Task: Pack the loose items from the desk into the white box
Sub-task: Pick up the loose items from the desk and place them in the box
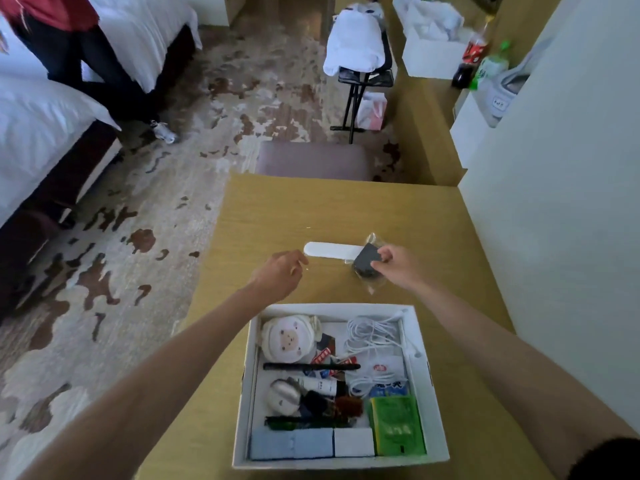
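Note:
The white box (424, 344) stands at the near edge of the wooden desk (277, 209), holding several items: a plush sheep face, white cables, a black comb, green packets, blue and white cloths. Beyond it a long white flat item (329, 250) lies on the desk. My left hand (282, 271) hovers at its left end, fingers curled, holding nothing I can make out. My right hand (398, 266) pinches a dark grey item in a clear plastic wrapper (365, 263), just above the desk at the white item's right end.
A padded stool (315, 161) stands behind the desk. A white wall (554, 220) borders the right side. Further back are a folding rack with a white bundle (356, 46), bottles (478, 53) and a white carton. A person stands by the beds (41, 133) at the left.

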{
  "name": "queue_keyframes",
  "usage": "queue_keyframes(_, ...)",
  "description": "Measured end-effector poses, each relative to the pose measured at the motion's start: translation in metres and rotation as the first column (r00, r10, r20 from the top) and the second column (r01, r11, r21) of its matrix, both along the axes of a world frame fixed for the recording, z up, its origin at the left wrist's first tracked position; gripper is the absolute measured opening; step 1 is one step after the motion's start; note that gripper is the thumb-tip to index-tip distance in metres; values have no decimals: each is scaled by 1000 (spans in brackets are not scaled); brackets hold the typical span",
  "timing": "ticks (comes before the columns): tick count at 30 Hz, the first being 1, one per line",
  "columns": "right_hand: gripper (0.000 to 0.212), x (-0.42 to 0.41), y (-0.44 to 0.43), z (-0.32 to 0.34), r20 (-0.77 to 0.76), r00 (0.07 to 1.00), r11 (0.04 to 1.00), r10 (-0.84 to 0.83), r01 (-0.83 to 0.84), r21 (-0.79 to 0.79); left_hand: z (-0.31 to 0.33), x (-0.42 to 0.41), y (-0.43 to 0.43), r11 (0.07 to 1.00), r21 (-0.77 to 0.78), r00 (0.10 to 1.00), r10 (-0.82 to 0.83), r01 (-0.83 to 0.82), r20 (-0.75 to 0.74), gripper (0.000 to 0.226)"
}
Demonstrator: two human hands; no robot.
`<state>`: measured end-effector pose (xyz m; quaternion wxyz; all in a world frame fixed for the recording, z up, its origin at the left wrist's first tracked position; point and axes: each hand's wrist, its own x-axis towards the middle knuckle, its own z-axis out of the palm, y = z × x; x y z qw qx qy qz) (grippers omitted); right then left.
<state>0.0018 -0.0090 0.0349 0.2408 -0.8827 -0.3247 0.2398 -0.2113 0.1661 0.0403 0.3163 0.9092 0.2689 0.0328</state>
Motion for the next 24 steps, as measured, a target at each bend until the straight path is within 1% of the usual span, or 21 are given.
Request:
queue_keyframes(2,43,11,14,-13,-24,998,996,-49,47,-78,-15,13,13,998,-13,998,-57,56,-40,26)
queue_keyframes(3,51,16,21,-20,-11,998,992,-64,62,-108,-23,19,19,997,-15,995,-76,76,-58,26)
queue_keyframes(4,68,21,28,-26,26,998,986,-59,63,-157,-29,24,26,996,-15,993,-90,89,-74,27)
queue_keyframes(6,112,27,40,-40,84,996,947,0,27,-320,-41,35,36,994,-9,988,-109,109,-109,26)
queue_keyframes(7,127,29,44,-48,90,995,921,37,1,-389,-47,41,40,993,7,983,-117,119,-140,27)
queue_keyframes(8,136,30,48,-55,101,992,897,72,-20,-441,-53,47,43,991,34,976,-124,132,-181,27)
queue_keyframes(9,138,30,50,-63,129,986,879,107,-33,-476,-57,54,45,987,62,965,-132,149,-226,29)
queue_keyframes(10,135,30,52,-69,169,977,871,131,-32,-490,-61,62,47,982,85,954,-141,169,-264,32)
queue_keyframes(12,124,31,54,-75,247,961,893,126,-2,-450,-67,79,49,971,125,936,-159,206,-314,37)
queue_keyframes(13,119,30,53,-76,249,963,908,103,12,-419,-71,88,48,963,144,929,-169,226,-330,40)
queue_keyframes(16,112,30,47,-70,178,984,937,15,48,-346,-80,114,46,916,214,889,-239,339,-390,55)
queue_keyframes(19,107,32,33,-57,114,987,973,-115,135,-187,-88,137,38,865,264,861,-298,426,-412,65)
queue_keyframes(21,107,33,22,-48,20,980,976,-200,201,-79,-94,146,31,839,289,851,-326,461,-412,65)
queue_keyframes(23,110,32,9,-39,-66,966,968,-250,250,1,-98,152,24,847,299,866,-312,440,-390,59)
queue_keyframes(24,110,30,4,-34,-78,964,966,-253,255,26,-97,153,22,859,295,875,-295,419,-384,54)
